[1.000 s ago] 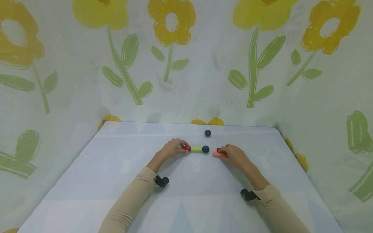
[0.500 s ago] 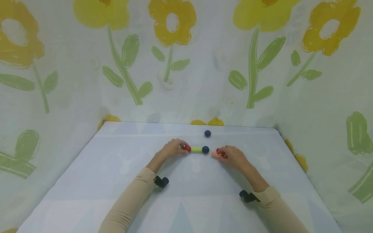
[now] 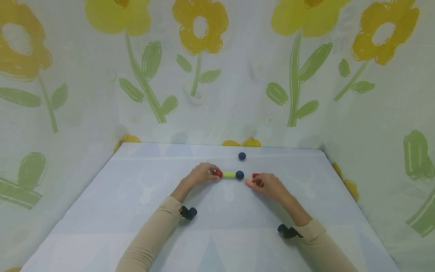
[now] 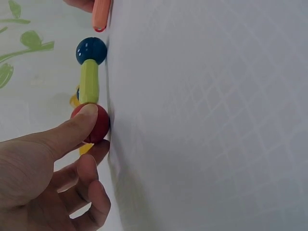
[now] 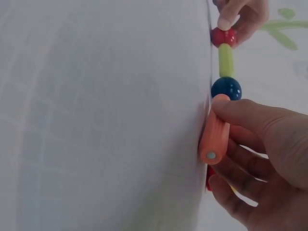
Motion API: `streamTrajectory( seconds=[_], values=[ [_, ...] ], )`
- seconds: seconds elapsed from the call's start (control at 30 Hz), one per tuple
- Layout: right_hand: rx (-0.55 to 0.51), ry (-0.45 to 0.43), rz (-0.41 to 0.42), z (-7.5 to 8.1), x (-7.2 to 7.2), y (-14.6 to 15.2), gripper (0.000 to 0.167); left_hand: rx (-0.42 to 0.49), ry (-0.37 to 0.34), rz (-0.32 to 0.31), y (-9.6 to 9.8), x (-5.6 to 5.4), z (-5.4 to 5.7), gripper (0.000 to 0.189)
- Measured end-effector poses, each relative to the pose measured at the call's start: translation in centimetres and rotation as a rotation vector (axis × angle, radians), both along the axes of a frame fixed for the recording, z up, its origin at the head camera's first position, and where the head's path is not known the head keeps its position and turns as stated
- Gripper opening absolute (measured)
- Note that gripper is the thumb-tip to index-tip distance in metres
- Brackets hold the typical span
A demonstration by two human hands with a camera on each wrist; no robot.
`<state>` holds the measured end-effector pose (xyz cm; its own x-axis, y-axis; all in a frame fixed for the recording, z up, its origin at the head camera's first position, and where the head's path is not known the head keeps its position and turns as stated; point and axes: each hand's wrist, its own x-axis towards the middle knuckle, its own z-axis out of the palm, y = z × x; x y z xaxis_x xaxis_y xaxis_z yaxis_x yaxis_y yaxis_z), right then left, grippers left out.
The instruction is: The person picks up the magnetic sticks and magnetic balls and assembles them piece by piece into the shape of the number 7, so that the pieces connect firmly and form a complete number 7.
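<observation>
My left hand (image 3: 200, 174) pinches a glossy red ball (image 4: 99, 126) between thumb and fingers. A yellow-green rod (image 3: 229, 175) joins this ball to a dark blue ball (image 3: 239, 175), forming a straight row on the table. To the right, my right hand (image 3: 273, 186) holds an orange ribbed rod (image 5: 216, 132), its thumb lying along the top. The rod's near end shows a small pale disc in the right wrist view; its far end points toward the blue ball, with a narrow gap in the head view. A red piece (image 3: 256, 175) lies behind the right fingers, partly hidden.
Another dark blue ball (image 3: 242, 156) sits farther back on the pale patterned table (image 3: 217, 215). Flower-printed cloth walls (image 3: 234, 113) stand close behind the table and along both sides.
My right hand has shifted slightly left and toward me with the orange rod, away from the red piece, which now shows more. My left hand and the joined row stay put.
</observation>
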<state>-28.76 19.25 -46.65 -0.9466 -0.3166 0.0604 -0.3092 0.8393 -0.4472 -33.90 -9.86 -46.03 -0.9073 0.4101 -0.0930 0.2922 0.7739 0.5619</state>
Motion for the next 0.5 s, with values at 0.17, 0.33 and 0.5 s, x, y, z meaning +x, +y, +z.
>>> streamTrajectory(
  seconds=[0.17, 0.33, 0.5],
  values=[
    [-0.047, -0.036, -0.009, -0.10, 0.31, -0.24, 0.021, -0.016, 0.017, -0.008, 0.07, -0.11, -0.21, 0.036],
    [-0.109, -0.098, -0.039, -0.09, 0.52, -0.33, 0.020, -0.035, 0.026, -0.012, 0.09, -0.12, -0.18, 0.036],
    [-0.161, -0.137, -0.050, -0.05, 0.57, -0.31, 0.022, -0.026, 0.026, -0.006, 0.10, 0.00, 0.05, 0.036]
  ],
)
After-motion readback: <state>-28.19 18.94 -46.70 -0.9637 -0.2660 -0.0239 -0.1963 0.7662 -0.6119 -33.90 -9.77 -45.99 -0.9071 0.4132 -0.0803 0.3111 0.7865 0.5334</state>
